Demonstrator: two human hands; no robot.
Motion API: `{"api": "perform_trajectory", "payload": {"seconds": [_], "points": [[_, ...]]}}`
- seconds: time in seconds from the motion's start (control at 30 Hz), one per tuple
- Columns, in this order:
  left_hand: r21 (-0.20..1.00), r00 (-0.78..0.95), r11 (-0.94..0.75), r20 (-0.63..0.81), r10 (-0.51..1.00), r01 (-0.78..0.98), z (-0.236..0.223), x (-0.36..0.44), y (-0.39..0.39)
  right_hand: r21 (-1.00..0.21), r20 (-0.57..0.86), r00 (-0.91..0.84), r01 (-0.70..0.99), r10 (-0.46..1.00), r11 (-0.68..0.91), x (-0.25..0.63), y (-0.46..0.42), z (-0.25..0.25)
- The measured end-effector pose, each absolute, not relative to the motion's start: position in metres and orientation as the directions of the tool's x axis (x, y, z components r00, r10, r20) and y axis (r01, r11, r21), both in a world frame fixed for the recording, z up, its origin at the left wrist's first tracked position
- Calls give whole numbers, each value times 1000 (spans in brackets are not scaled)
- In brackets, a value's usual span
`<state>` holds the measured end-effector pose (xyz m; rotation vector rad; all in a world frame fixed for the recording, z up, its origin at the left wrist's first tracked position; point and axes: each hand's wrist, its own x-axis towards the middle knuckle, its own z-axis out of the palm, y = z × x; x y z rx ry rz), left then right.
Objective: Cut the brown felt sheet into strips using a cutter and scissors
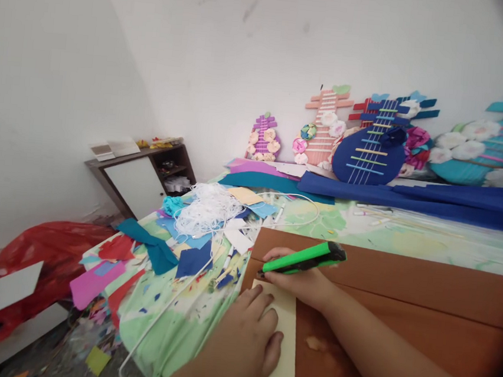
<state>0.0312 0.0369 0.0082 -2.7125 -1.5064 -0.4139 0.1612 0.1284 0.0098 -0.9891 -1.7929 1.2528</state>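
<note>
My right hand [304,285] is closed round a green and black utility knife [304,259], its front end pointing left and down toward the brown sheet [377,272]. The knife's tip is near the top of a cream paper strip [284,357]; whether the blade touches anything I cannot tell. Across the left side of that strip lies my left hand [244,333], palm down, fingers slightly bent against the paper. The strip rests on the brown sheet, and its left part is hidden under the hand.
Paper scraps [195,260] and a tangle of white cord [209,208] cover the table's left part. Blue sheets [410,198] lie along the back. Decorated lute-shaped crafts [371,146] lean on the wall. A low cabinet [134,180] stands at the left.
</note>
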Motion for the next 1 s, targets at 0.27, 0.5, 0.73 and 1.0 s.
{"api": "perform_trajectory", "payload": {"seconds": [0.27,0.5,0.73,1.0], "points": [[99,512,-549,258,820,830,8,31,37,-929,158,-467,229,870,292,160,130,4],[103,527,-568,268,807,817,9,33,39,-892,209,-550,231,808,388,159,130,4],[160,489,-532,242,838,832,11,33,37,-939,159,-470,199,868,280,167,132,1],[158,506,-556,271,819,816,10,32,36,-933,107,-528,240,842,268,167,130,3]]}}
